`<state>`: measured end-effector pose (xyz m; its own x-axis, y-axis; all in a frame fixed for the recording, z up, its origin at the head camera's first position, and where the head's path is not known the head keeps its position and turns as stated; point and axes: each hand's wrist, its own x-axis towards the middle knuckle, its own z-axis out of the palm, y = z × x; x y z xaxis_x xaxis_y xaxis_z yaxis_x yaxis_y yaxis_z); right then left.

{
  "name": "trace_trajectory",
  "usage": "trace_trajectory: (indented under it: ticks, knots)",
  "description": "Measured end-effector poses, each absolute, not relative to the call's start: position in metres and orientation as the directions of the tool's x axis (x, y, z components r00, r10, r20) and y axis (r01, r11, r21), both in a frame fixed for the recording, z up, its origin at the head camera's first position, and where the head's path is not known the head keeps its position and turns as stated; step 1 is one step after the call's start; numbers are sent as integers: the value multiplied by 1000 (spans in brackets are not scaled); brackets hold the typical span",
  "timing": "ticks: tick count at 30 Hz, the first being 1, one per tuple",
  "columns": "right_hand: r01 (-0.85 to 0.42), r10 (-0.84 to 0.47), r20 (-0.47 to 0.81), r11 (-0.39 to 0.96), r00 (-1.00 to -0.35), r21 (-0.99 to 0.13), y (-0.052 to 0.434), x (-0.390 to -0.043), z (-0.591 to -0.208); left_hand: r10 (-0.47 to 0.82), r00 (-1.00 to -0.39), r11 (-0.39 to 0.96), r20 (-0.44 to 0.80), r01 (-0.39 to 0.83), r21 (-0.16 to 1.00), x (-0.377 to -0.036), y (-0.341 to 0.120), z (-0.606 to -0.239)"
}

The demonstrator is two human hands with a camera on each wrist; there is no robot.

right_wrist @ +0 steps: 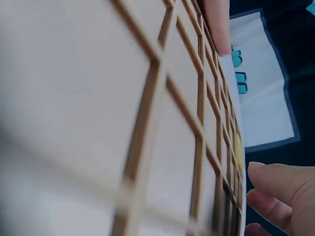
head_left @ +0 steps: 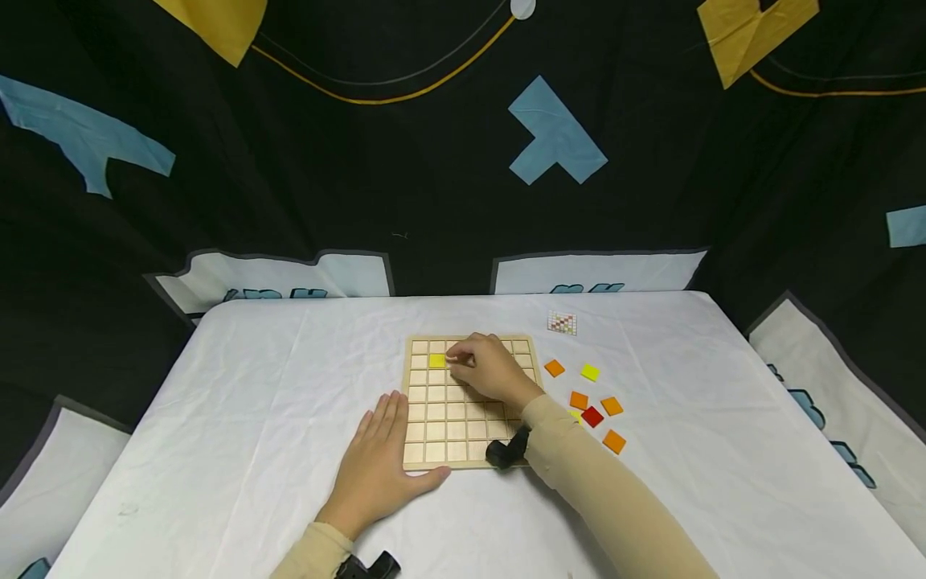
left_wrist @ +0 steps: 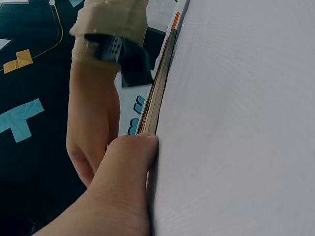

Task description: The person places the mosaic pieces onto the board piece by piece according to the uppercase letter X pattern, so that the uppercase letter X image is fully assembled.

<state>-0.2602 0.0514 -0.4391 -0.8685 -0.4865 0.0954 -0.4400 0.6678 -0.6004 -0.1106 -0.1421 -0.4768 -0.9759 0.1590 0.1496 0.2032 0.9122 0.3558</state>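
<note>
A wooden grid board [head_left: 436, 411] lies on the white table, with a yellow square tile [head_left: 437, 360] in one cell near its far left. Just right of that tile is my right hand [head_left: 486, 368], reaching over the board with thumb and fingers bent toward each other. No tile shows between its fingertips; in the right wrist view the thumb [right_wrist: 275, 179] stands apart from the fingers near the yellow tile. My left hand [head_left: 381, 462] rests at the board's near left corner, fingers straight along the left side. Its thumb [left_wrist: 130, 157] touches the front edge.
Right of the board lie several loose tiles: orange ones [head_left: 614, 441], a red one [head_left: 592, 416] and yellow ones [head_left: 590, 371]. A small printed pattern card [head_left: 562, 323] lies beyond the board's far right corner. A dark patterned curtain [head_left: 434, 193] hangs behind the table.
</note>
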Motion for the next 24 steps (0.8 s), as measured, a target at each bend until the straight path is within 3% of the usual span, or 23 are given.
trace_trajectory:
  ticks: [13, 24]
  knots:
    - [-380, -403, 79, 754, -912, -535, 134, -249, -427, 156, -977, 909, 149, 201, 365, -109, -142, -479]
    - [-176, -176, 30, 933, -984, -313, 207, -241, -436, 157, -975, 910, 158, 205, 360, -110, -142, -480]
